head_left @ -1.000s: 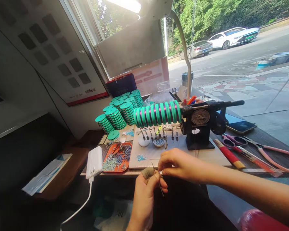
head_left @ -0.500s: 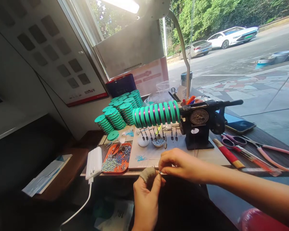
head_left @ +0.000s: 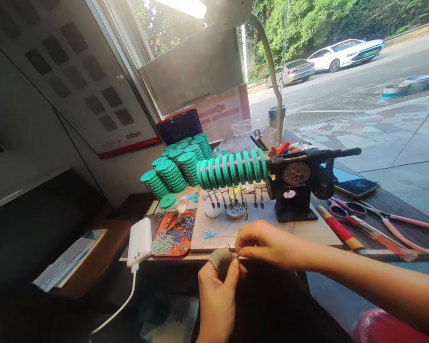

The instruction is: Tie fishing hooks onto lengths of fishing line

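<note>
My left hand (head_left: 218, 295) is closed in a pinch at the table's front edge, with a beige cloth cover (head_left: 219, 257) on its index finger. Thumb and finger press on something small and dark, too tiny to name. Touching it at the fingertips, my right hand (head_left: 264, 243) pinches at the same spot; what it holds is hidden. Just beyond them stands a black winding device (head_left: 293, 188) carrying a row of green spools (head_left: 232, 169) with purple bands. Small dark weights (head_left: 246, 216) dangle from the spools on thin lines.
Left of the board (head_left: 196, 243) lies an orange tray (head_left: 184, 248) of small tubes and metal bits. Green spools (head_left: 160, 166) are stacked behind. A white power bank (head_left: 139, 242) sits at the left edge; pliers (head_left: 396, 231), scissors (head_left: 346, 208) and a phone (head_left: 357, 183) are at right.
Both hands stay together in almost the same place. Only the fingertips have shifted very slightly; the spools and tools have not moved.
</note>
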The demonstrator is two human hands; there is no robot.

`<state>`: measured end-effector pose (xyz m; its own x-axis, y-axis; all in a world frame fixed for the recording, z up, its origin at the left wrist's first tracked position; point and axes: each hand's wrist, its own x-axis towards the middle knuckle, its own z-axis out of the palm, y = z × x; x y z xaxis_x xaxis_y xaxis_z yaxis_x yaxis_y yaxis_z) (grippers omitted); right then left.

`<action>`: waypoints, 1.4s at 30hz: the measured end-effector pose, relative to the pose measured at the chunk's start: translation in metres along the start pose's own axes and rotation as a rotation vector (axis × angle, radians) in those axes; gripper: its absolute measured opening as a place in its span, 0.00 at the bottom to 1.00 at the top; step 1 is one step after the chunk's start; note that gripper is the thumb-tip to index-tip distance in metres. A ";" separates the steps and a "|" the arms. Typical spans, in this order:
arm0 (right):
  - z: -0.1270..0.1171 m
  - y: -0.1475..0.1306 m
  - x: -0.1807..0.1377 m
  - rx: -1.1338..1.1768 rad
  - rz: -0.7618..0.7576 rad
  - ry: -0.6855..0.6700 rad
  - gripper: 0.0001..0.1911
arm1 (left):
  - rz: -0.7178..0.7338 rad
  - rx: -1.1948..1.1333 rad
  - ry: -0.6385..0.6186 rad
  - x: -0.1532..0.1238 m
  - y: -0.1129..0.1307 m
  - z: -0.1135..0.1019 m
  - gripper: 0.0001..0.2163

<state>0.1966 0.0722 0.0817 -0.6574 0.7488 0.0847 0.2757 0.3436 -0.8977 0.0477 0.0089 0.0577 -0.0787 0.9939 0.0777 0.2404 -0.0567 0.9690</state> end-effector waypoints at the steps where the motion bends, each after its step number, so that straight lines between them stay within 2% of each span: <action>1: 0.000 0.001 0.001 0.015 0.007 -0.002 0.06 | 0.011 0.039 0.024 0.000 -0.002 0.000 0.08; 5: 0.001 0.007 0.004 0.102 0.038 -0.024 0.06 | 0.204 0.268 0.138 -0.001 -0.007 -0.003 0.05; 9: -0.001 0.012 0.004 0.187 0.068 -0.057 0.07 | 0.426 0.332 0.179 -0.002 -0.012 -0.006 0.10; 12: -0.003 0.011 0.003 0.232 0.088 -0.087 0.07 | 0.488 0.369 0.171 -0.003 -0.016 -0.007 0.13; 16: -0.006 0.006 0.002 0.281 0.125 -0.120 0.07 | 0.490 0.386 0.160 -0.004 -0.017 -0.007 0.13; 20: -0.006 0.004 0.002 0.351 0.165 -0.155 0.06 | 0.436 0.321 0.168 -0.003 -0.015 -0.006 0.10; 23: -0.006 0.003 0.004 0.411 0.183 -0.160 0.04 | 0.321 0.278 0.153 -0.002 -0.012 -0.002 0.06; 27: -0.005 0.001 0.005 0.486 0.208 -0.164 0.04 | 0.121 0.070 0.096 0.000 -0.007 0.005 0.04; 32: -0.005 0.001 0.006 0.521 0.207 -0.177 0.05 | 0.039 -0.132 0.030 0.001 0.002 0.009 0.07; 37: -0.003 0.004 0.006 0.465 0.170 -0.167 0.06 | -0.039 -0.247 0.003 0.002 0.005 0.010 0.08; 42: -0.003 0.007 0.006 0.283 0.101 -0.067 0.05 | -0.197 -0.516 -0.077 0.004 0.007 0.010 0.09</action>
<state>0.1963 0.0805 0.0773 -0.6843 0.7285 -0.0316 0.1423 0.0909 -0.9856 0.0584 0.0137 0.0622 0.0009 0.9933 -0.1156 -0.2783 0.1113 0.9540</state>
